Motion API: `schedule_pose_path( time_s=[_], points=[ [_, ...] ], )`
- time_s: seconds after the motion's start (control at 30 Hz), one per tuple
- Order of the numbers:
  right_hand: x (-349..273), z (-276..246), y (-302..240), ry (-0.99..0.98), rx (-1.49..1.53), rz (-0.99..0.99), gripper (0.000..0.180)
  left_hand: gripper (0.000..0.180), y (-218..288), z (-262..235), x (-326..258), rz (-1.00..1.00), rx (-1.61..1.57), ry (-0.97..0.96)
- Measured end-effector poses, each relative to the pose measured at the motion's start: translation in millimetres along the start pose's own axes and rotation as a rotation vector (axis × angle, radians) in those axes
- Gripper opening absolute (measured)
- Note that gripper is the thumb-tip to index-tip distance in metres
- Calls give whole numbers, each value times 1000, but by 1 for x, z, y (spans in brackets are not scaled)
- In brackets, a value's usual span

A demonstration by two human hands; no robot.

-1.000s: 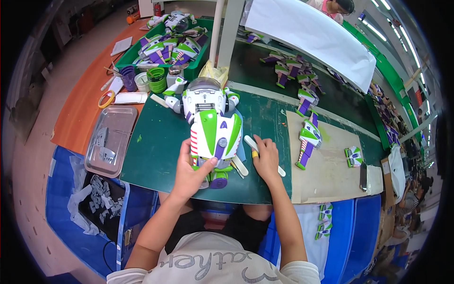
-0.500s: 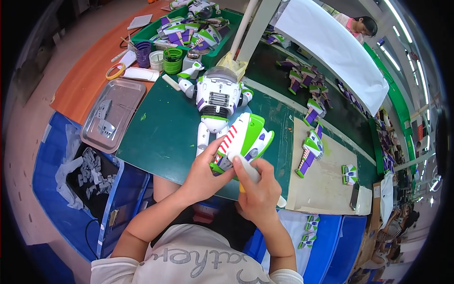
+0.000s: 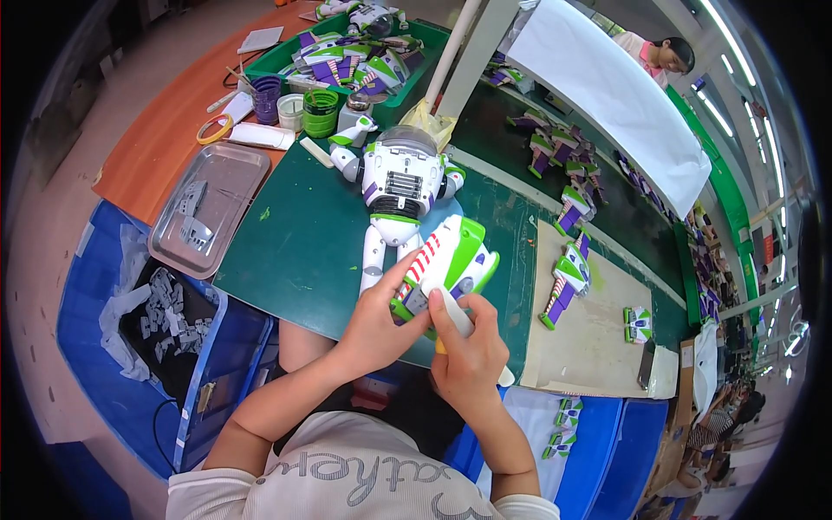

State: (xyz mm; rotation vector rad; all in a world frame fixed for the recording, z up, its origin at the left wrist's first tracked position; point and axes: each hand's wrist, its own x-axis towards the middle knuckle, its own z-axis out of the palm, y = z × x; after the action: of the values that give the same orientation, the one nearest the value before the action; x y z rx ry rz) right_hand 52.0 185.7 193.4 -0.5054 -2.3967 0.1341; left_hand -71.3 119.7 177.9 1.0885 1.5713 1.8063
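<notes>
My left hand (image 3: 373, 329) is closed around the lower end of a toy wing pack (image 3: 449, 260), white and green with red stripes along one edge. In my right hand (image 3: 472, 355) is a white, stick-like tool (image 3: 457, 315). Its upper end lies against the wing pack's lower part, and a bit of yellow shows below my fingers. The exact contact is hidden by my thumb and fingers. Just beyond the wing pack, a white toy space figure (image 3: 403, 178) with a clear dome lies on the green work mat (image 3: 295, 251).
On the left are a metal tray (image 3: 227, 173) with grey parts, paint jars (image 3: 320, 113) and a blue bin (image 3: 95, 286). A green crate (image 3: 429, 65) of wing packs stands behind. At right, cardboard (image 3: 598, 338) bears another winged piece (image 3: 568, 282). Across the belt is another person (image 3: 667, 56).
Both hands, the wing pack and the white tool have shifted slightly downward and left. The wing pack has turned a little, and both hands keep their hold.
</notes>
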Motion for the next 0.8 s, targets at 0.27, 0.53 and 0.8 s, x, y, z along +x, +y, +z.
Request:
schedule_pose_path(
  time_s=[0.27, 0.53, 0.8],
  points=[
    [15, -14, 5, 265, 265, 110, 61, 68, 1, 4, 2, 24, -59, 19],
    [9, -14, -6, 15, 75, 5, 63, 68, 10, 7, -4, -40, -149, -58],
    [21, 0, -5, 86, 51, 27, 65, 67, 2, 12, -6, -55, -124, 25]
  ],
)
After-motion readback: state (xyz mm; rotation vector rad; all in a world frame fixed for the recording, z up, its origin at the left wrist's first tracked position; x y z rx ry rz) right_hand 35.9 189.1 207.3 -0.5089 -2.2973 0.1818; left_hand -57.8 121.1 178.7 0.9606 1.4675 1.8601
